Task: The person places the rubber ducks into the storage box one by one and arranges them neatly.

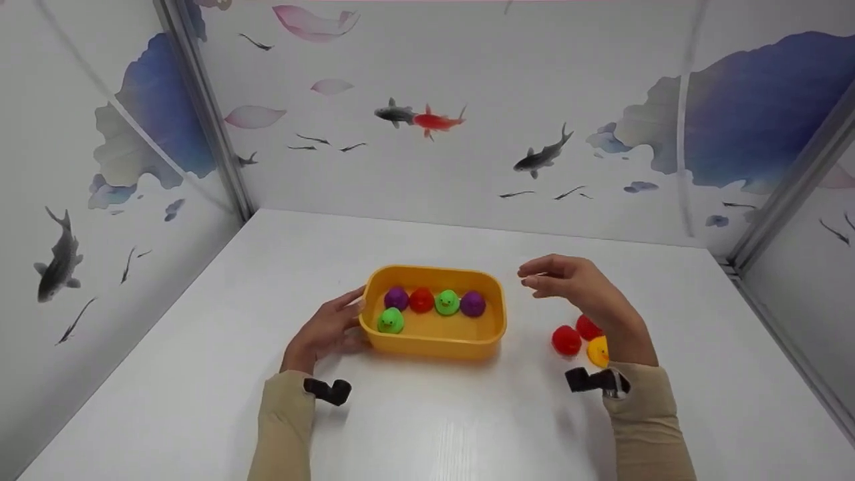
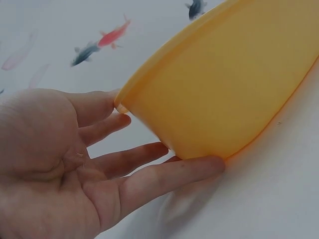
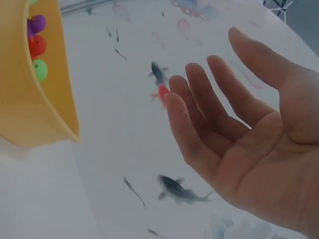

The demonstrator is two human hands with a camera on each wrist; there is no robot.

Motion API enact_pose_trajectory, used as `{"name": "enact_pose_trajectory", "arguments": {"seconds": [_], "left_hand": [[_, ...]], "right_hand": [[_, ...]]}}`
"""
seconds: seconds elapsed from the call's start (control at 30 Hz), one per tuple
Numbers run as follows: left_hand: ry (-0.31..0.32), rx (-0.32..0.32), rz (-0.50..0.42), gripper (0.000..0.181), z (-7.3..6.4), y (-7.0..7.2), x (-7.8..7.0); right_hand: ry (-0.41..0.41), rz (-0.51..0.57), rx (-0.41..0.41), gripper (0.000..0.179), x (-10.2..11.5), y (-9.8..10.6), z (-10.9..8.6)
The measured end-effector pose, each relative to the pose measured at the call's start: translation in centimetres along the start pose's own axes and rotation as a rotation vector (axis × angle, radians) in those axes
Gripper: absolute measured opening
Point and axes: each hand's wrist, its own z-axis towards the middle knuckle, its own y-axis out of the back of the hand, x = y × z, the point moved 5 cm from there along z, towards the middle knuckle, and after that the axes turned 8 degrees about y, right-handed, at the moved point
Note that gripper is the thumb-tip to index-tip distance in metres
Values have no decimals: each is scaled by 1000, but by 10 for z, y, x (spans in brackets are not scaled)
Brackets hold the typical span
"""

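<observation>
Yellow tub (image 1: pixel 434 348) touches your left hand (image 1: pixel 326 334), fingers extended; your relaxed right hand (image 1: pixel 588 294) hovers empty right of it. Likely mid-loading, you'd next reach down for the red toys (image 1: pixel 566 341) right of the tub.

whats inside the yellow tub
The yellow tub holds two green ducks, two purple toys and one red toy. Whatever lies directly beneath them is covered and cannot be seen.

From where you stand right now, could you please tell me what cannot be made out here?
- Head view: the right forearm partly covers the yellow toy and the farther loose red toy.
- Left wrist view: the tray hides its contents behind its wall.
- Right wrist view: the left edge cuts off the tray.
</observation>
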Motion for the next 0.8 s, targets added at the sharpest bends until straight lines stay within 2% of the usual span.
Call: {"name": "enact_pose_trajectory", "arguments": {"seconds": [0.17,0.37,0.6,0.8], "left_hand": [[-1,5,11,53,0,1,0],[10,-11,33,54,1,4,-2],[10,15,20,54,0,1,1],[30,-7,21,55,0,0,1]], "right_hand": [[-20,-51,-58,54,-21,26,-8],[-67,-32,-121,59,-54,52,-19],[-105,-44,-135,64,-88,68,-37],[-183,-63,-121,69,-114,77,-51]]}}
